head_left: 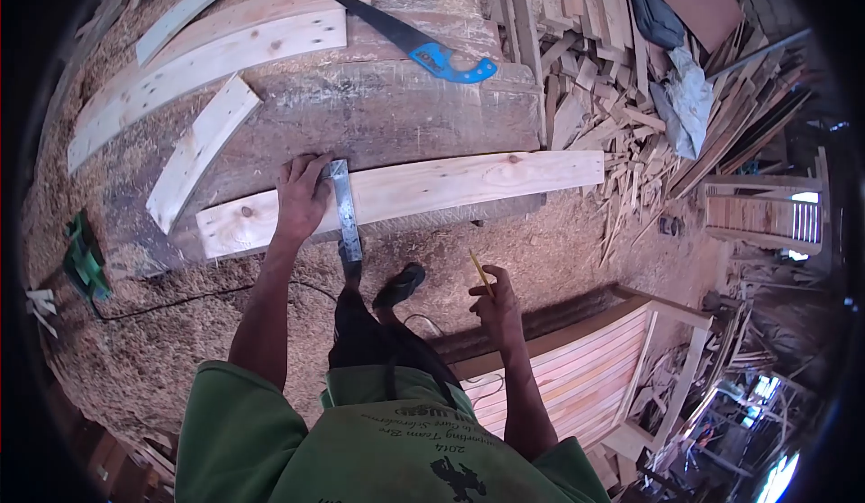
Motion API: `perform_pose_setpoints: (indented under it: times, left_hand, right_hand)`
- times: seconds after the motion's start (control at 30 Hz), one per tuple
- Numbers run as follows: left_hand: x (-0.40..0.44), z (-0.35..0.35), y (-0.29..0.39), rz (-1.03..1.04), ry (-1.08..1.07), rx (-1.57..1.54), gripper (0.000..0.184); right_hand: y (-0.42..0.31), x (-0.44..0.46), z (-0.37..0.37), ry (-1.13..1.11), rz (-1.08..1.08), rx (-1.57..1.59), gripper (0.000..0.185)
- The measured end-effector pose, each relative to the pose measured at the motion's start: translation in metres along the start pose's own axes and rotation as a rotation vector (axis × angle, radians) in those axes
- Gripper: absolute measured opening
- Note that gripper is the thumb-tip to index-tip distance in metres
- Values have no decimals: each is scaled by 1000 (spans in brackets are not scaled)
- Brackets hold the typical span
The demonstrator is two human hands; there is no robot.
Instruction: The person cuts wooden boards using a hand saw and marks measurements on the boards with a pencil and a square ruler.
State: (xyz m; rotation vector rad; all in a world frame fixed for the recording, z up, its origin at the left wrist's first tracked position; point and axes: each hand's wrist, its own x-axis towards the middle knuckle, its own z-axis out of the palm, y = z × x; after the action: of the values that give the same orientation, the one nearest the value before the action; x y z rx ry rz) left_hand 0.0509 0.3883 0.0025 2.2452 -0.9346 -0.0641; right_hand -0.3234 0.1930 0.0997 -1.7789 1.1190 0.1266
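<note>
A pale wooden plank lies lengthwise on the workbench. Across it, near its left part, sits a metal try square, its blade sticking out past the plank's near edge. My left hand rests on the plank with its fingers curled at the far end of the square, holding it there. Off to the right, above the floor and apart from the plank, my right hand grips a yellow pencil, tip pointing up and away from me.
A handsaw with a blue handle lies farther back on the bench. Several cut boards are at the left. A green power tool with a cord stands on the shavings. Offcuts pile up right; a slatted wooden frame is near my right arm.
</note>
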Motion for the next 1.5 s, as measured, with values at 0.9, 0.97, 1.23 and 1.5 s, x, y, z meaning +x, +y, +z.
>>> perform_pose_setpoints:
  times: [0.9, 0.97, 1.23, 1.5]
  left_hand:
    - [-6, 14, 3, 39, 59, 118, 43]
    - [-7, 15, 2, 45, 64, 114, 42]
    - [-7, 15, 2, 21, 50, 96, 42]
    - [-7, 17, 4, 35, 70, 104, 43]
  right_hand:
    - [-91, 40, 80, -59, -416, -21, 47]
    - [-91, 42, 83, -61, -416, -35, 46]
    - [-102, 54, 101, -19, -485, -25, 39]
    - [-107, 58, 99, 11, -408, -367, 45]
